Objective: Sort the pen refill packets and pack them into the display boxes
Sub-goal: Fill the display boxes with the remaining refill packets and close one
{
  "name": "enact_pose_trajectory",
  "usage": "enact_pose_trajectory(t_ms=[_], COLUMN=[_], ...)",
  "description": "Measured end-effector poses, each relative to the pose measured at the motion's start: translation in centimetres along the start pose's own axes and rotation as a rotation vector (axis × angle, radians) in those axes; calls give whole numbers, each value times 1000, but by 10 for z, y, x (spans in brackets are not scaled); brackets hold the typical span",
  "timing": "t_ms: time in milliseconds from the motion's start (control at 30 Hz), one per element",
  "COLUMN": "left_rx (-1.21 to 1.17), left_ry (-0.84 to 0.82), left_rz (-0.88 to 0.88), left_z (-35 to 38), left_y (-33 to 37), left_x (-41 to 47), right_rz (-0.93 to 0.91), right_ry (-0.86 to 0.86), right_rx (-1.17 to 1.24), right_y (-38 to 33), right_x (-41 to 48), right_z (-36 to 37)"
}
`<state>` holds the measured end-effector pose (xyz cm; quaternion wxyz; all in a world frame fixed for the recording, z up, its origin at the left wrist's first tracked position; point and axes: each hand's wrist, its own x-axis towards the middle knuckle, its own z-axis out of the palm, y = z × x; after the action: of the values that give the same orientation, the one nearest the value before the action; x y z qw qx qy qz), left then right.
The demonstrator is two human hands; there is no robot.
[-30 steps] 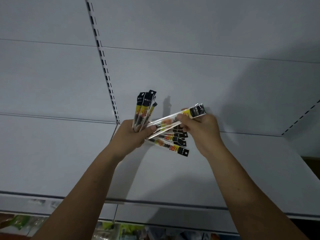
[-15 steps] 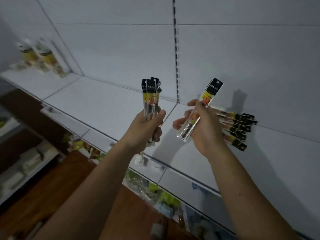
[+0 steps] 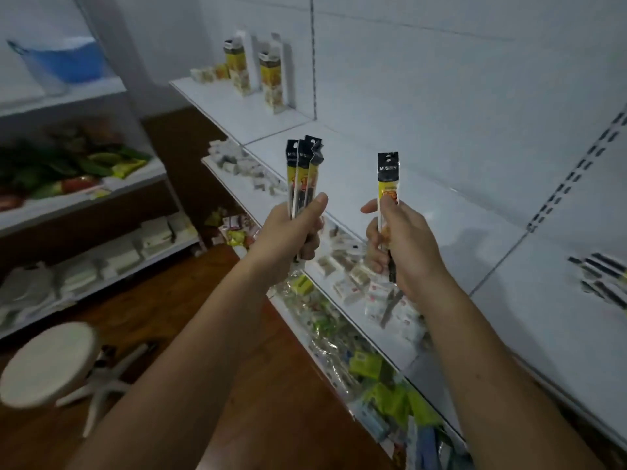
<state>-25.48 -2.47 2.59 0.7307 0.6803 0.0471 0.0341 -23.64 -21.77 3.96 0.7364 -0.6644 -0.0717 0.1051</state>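
While both bare forearms reach up in front of a white metal shelf unit (image 3: 441,212), each hand grips pen refill packets upright. The left hand (image 3: 288,232) is closed in a fist around a bunch of refill packets (image 3: 303,174), about three or four, with the thumb pressed against their front; their black header tabs fan out at the top above yellow printed sections. The right hand (image 3: 400,245) is closed around a single refill packet (image 3: 388,184), thumb and fingers wrapped round its lower half, so the clear bottom end shows only below the palm. White lettering on its black header seems to read "M&G", followed by small print too fine to make out; an orange and red graphic sits on the yellow band below. Further back on the top shelf stand two tall display boxes (image 3: 269,79), yellow-fronted with white backs, side by side; what they hold cannot be seen from here. At the far right edge, a loose group of refill packets (image 3: 600,276) lies on the shelf, blurred and partly cut off. The lower shelves carry heaps of small packaged goods (image 3: 356,276), too blurred to identify. To the left are a second shelf unit (image 3: 84,195), a blue tub (image 3: 64,62) and a round white stool (image 3: 47,361) on a wooden floor.
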Motion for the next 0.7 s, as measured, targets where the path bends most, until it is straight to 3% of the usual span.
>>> enact_pose_trajectory(t_ms=[300, 700], left_rx=[123, 162], left_ry=[148, 322], left_rz=[81, 81], left_z=[-222, -389], left_y=[23, 20], left_x=[15, 114], right_rz=[0, 13], right_ry=[-192, -346], right_rx=[-69, -64], right_y=[24, 50], right_x=[80, 229], right_z=[212, 372])
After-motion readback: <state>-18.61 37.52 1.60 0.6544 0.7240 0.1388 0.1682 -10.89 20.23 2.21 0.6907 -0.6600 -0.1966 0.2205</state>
